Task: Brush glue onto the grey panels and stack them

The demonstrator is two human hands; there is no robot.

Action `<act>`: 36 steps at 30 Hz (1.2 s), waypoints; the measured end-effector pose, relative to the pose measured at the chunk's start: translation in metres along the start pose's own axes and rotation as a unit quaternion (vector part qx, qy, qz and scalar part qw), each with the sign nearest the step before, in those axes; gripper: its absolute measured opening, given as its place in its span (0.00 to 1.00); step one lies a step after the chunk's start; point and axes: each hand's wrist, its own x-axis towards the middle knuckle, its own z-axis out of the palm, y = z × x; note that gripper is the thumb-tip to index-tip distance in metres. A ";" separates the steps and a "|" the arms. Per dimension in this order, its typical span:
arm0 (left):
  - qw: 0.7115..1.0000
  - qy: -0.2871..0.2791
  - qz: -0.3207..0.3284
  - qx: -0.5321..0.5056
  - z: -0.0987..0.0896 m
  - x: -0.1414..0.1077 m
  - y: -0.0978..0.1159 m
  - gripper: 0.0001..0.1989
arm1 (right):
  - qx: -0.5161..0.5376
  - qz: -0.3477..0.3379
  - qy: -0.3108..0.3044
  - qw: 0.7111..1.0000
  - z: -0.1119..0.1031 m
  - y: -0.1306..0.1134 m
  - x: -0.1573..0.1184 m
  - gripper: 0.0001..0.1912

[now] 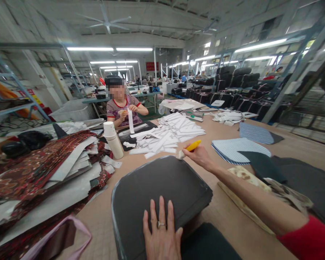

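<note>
Stack of dark grey panels (pixel 162 180): one, on the brown table (pixel 97 207) directly before the wearer; layers too tightly packed to count. Hand tool with yellow handle and whitish tip (pixel 193 146): one, at the stack's far right edge. Own hands: two. Ring: one, on the left hand (pixel 164 236).

Orientation: the tool's long axis lies aslant, handle end up and to the right, tip down and to the left at the panel edge. The stack's rounded corner faces far left; its layered side shows at right. Its near end leaves the frame, so its long axis cannot be told. A pale line follows the left and far rim.

Left fingers straight, slightly spread, palm down on the top panel. Right hand (pixel 202 159) has its fingers closed around the tool; forearm enters from the right in one red sleeve (pixel 308 236).

Around: dark green pieces, two, one by the near edge (pixel 208 243), one at right (pixel 262 165). Blue-striped piles, two (pixel 237 150) (pixel 254 133). White strips (pixel 176 131), one heap, many. White bottle (pixel 113 141), one. Patterned fabric heap (pixel 40 168), one, at left. Co-worker (pixel 119 108), one, across the table, both hands at one white strip (pixel 130 121).
</note>
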 end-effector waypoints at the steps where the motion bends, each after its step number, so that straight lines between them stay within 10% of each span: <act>1: 1.000 0.002 0.006 -0.002 -0.001 0.000 -0.001 0.27 | -0.006 0.001 0.001 1.000 -0.007 0.001 -0.010 0.10; 13: 0.996 0.005 -0.030 -0.088 -0.014 0.005 0.004 0.22 | 0.024 0.034 0.045 0.998 -0.054 0.001 -0.096 0.11; 19: 0.962 -0.074 -0.068 -0.255 -0.060 0.010 -0.009 0.26 | 0.153 0.121 0.137 0.971 -0.077 -0.002 -0.151 0.15; 23: 0.897 -0.074 -0.191 -0.391 -0.089 0.007 -0.056 0.23 | 0.321 0.138 0.069 0.935 -0.054 -0.016 -0.169 0.17; 28: 0.829 -0.123 -0.261 -0.479 -0.079 -0.010 -0.107 0.25 | 0.301 0.152 -0.014 0.941 -0.008 -0.061 -0.191 0.16; 36: 0.835 -0.131 -0.203 -0.494 -0.077 -0.017 -0.113 0.28 | 0.315 0.085 -0.199 0.924 0.065 -0.125 -0.197 0.17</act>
